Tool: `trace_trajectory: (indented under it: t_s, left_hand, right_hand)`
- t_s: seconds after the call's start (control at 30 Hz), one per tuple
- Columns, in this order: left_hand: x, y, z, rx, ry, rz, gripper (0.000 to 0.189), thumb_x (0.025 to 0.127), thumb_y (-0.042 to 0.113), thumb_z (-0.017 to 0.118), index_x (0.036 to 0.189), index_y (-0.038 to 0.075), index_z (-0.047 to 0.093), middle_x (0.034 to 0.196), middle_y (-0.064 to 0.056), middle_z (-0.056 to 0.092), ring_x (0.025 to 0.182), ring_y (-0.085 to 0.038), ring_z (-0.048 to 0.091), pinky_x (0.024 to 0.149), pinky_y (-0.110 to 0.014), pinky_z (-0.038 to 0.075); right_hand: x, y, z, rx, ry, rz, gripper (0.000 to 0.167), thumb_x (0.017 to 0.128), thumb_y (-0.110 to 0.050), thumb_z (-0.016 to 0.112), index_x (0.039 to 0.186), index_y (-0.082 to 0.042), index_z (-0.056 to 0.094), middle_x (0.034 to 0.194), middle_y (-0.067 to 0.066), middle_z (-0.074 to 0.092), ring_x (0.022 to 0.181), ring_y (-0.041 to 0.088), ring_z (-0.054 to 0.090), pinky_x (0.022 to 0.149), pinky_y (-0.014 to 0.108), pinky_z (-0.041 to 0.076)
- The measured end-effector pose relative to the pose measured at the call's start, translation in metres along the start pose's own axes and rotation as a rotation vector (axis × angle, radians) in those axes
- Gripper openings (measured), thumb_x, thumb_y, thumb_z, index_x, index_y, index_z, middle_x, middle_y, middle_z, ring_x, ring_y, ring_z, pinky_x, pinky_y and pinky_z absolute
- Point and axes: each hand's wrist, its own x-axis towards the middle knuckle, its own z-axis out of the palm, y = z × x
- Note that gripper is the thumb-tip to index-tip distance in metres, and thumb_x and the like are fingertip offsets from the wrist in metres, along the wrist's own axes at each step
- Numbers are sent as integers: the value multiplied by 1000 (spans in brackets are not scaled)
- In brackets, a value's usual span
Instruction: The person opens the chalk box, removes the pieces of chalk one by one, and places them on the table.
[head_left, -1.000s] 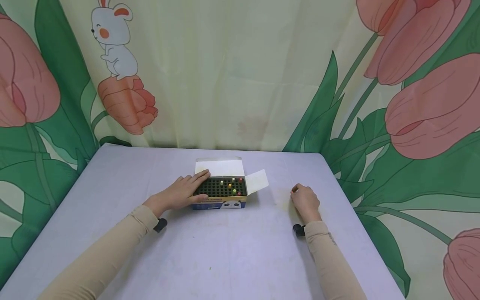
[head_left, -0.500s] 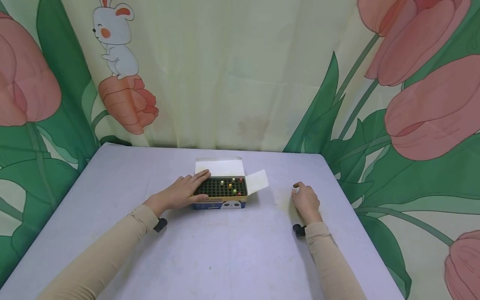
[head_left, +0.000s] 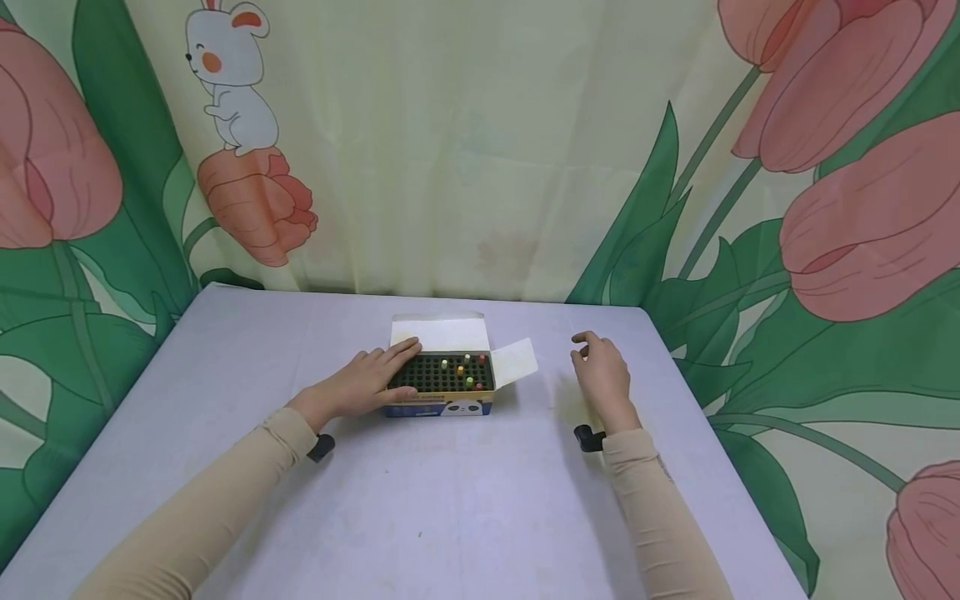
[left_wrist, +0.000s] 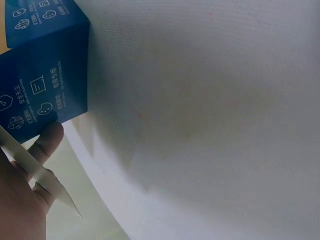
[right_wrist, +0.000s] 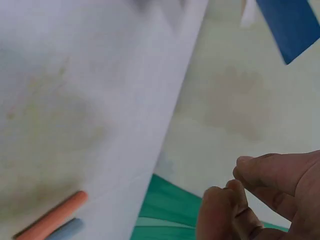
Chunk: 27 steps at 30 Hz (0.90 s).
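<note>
In the head view, a blue-and-yellow chalk box [head_left: 438,407] with a panda face stands on the table. Its dark grid of holes holds several coloured chalk sticks [head_left: 469,382]. My left hand [head_left: 363,385] spans the box's left end with fingers extended, thumb at the front edge and fingertips by the rear corner. The left wrist view shows a pale flap [left_wrist: 65,199] crossing those fingers. To the right of the box, my right hand [head_left: 602,375] hovers loosely curled, with a gap between thumb and index finger. An orange chalk stick [right_wrist: 52,217] and a blue chalk stick [right_wrist: 67,229] show in the right wrist view.
The box's white lid [head_left: 442,335] stands folded back, and a white side flap [head_left: 513,363] sticks out on the right. A pale tablecloth [head_left: 450,508] covers the table, which reaches a printed curtain [head_left: 450,167] at the back.
My right hand has risen and moved forward, away from the table, and its thumb and index finger have spread apart. The left hand and the box have stayed put.
</note>
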Motion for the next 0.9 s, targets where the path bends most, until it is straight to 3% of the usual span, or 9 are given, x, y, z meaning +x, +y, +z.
trace_trajectory:
  t_s: [0.3,0.5,0.7,0.9]
  left_hand:
    - [0,0,-1,6,-2,-2,87,102,68,45,168,19,15,175,-4,12,142,-42,44,112,-65,32]
    - [0,0,0,3,-7,-3,87,102,67,45,168,20,15,175,-4,12,142,-42,45,112,-65,33]
    - [-1,0,1,-3,-12,-8,87,102,68,45,168,20,14,175,-4,11,144,-44,42,114,-67,30]
    - [-1,2,-2,-1,-9,-1,87,102,67,45,168,20,15,175,-4,13,142,-43,44,113,-66,32]
  right_hand:
    - [-5,-41,-11,74,21,-83,30,105,-19,61,133,-10,66,114,15,69,91,33,66,70,41,53]
    - [-11,-71,-13,117,-6,-146,28,104,-17,63,130,-10,68,113,14,71,98,32,67,76,42,54]
    - [-22,-100,-5,124,-121,-193,29,102,-18,68,130,-10,68,114,13,75,102,31,71,77,40,59]
    - [-34,-114,7,63,-219,-235,31,100,-18,71,130,-10,67,112,11,76,100,27,73,77,39,59]
